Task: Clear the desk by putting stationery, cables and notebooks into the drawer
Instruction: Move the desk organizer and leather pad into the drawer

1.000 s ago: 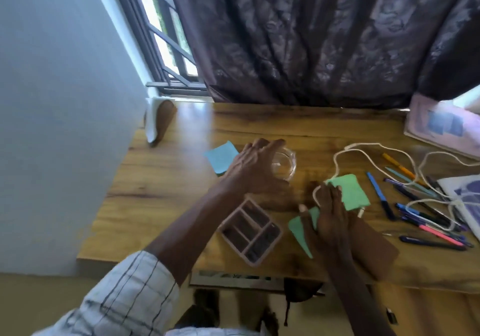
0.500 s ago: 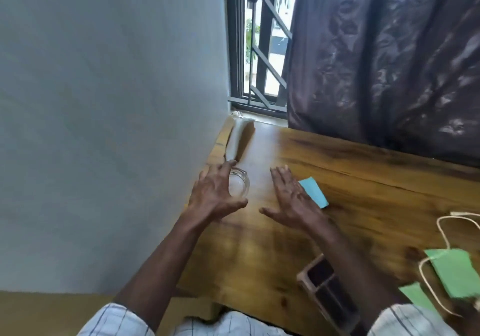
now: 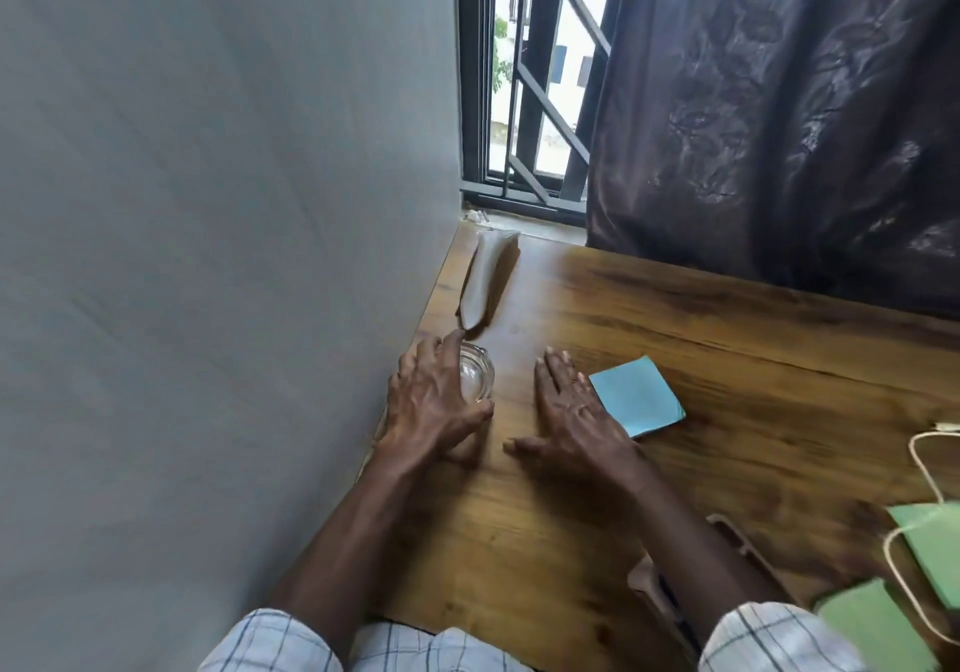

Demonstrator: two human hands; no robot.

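I see the left hand (image 3: 431, 401) gripping a glass jar (image 3: 477, 372), contents unclear; the right hand (image 3: 571, 422) lies flat, its forearm half hiding a tray (image 3: 743, 544).

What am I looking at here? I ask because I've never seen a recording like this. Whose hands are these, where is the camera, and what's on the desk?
There is no machine here, only a person's two bare hands. The single picture comes from a camera worn on the person's head, looking forward and down, so you see what the person sees.

The left hand curls round a small clear glass container at the left edge of the wooden desk, next to the wall. The right hand lies flat with its fingers straight and holds nothing. It is right beside a blue sticky-note pad; I cannot tell if they touch.

At the right are green notes and a white cable. A pinkish tray is partly hidden under the right forearm.
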